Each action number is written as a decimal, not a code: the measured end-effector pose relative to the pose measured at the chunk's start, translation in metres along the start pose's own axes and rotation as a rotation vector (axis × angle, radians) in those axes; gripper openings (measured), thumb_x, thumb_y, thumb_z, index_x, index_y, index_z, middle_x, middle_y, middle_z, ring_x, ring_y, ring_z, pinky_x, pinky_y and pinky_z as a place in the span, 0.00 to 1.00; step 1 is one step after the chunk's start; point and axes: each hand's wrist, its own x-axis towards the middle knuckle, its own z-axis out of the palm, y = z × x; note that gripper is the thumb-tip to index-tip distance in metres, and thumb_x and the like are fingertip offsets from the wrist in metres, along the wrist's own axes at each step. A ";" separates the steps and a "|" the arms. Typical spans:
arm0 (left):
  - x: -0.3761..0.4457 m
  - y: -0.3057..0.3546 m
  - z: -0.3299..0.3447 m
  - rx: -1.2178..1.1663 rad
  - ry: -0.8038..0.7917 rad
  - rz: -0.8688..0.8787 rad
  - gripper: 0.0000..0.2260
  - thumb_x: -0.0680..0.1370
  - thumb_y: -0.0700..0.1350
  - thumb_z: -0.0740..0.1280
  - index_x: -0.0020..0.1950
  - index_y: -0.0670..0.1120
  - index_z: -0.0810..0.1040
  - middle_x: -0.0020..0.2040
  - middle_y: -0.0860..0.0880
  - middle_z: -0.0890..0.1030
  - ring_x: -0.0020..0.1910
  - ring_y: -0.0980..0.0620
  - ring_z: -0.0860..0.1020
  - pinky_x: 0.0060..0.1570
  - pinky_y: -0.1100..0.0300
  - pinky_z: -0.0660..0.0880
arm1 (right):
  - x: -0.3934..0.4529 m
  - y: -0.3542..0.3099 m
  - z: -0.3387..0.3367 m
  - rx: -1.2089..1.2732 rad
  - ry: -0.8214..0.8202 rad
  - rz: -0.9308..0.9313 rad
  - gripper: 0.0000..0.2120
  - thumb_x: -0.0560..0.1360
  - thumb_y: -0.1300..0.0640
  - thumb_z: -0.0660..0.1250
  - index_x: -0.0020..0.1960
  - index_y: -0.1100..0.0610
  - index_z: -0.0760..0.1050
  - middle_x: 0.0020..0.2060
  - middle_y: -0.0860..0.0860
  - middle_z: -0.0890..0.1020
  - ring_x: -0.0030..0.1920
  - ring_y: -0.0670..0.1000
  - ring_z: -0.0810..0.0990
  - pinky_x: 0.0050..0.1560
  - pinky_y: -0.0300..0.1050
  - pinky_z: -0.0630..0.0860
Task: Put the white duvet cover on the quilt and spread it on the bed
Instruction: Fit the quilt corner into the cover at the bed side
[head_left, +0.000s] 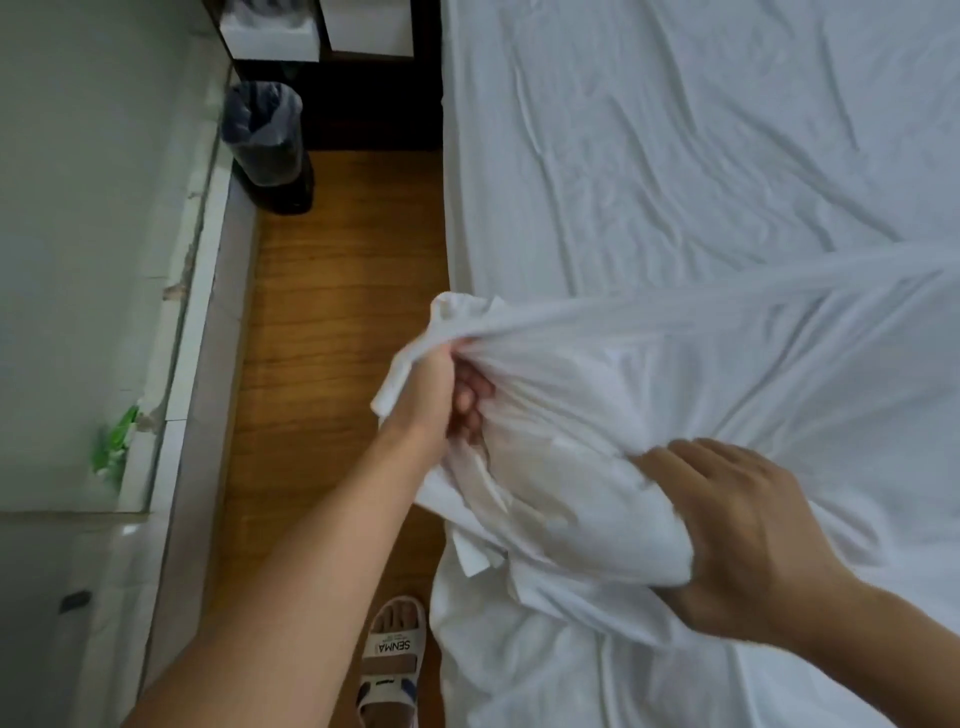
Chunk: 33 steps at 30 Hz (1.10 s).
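1. The left hand (441, 395) is clenched round a bunched corner of the white duvet cover (649, 374), held out over the near left edge of the bed (675, 130), with a tuft of cloth sticking out above the fist.
2. The right hand (748, 525) grips a padded bulge through the cloth, near and to the right of the left hand; this looks like a corner of the quilt (561, 519) inside the cover, though the fabric hides it.
3. From the left fist the cover runs taut towards the right across the bed; the rest lies rumpled on the mattress, so the spreading is not yet done.
4. Risk: if the right hand lets go before the quilt corner is seated in the cover's corner, the filling would likely slump back and bunch in the middle.
5. Risk: the loose folds hang over the wooden floor (337, 270) beside the sandalled foot (395, 660); a hard shake could drop cloth to the floor or underfoot.
6. Risk: pulling only on the left grip may twist the cover, since the tension line is already diagonal.
7. A lined bin (267, 140) stands far left, well apart.
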 end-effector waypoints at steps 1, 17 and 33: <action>0.016 0.008 0.003 -0.071 0.046 -0.098 0.26 0.80 0.53 0.60 0.25 0.43 0.71 0.20 0.46 0.69 0.18 0.49 0.64 0.22 0.64 0.62 | -0.009 -0.001 -0.001 0.010 0.037 -0.024 0.21 0.59 0.45 0.75 0.47 0.57 0.79 0.35 0.49 0.75 0.34 0.59 0.77 0.32 0.51 0.74; 0.002 -0.053 0.000 -0.380 -0.183 -0.112 0.14 0.81 0.54 0.67 0.39 0.48 0.82 0.33 0.51 0.79 0.32 0.53 0.77 0.37 0.61 0.74 | 0.061 0.011 -0.057 0.063 -0.052 -0.037 0.26 0.59 0.35 0.70 0.53 0.46 0.75 0.39 0.46 0.79 0.40 0.58 0.83 0.36 0.52 0.77; -0.058 -0.142 0.005 1.205 0.060 1.286 0.24 0.72 0.52 0.74 0.67 0.51 0.76 0.62 0.49 0.78 0.59 0.44 0.77 0.57 0.45 0.75 | 0.089 0.015 0.016 -0.288 0.854 0.245 0.36 0.69 0.28 0.72 0.58 0.59 0.74 0.51 0.63 0.78 0.53 0.64 0.74 0.59 0.64 0.70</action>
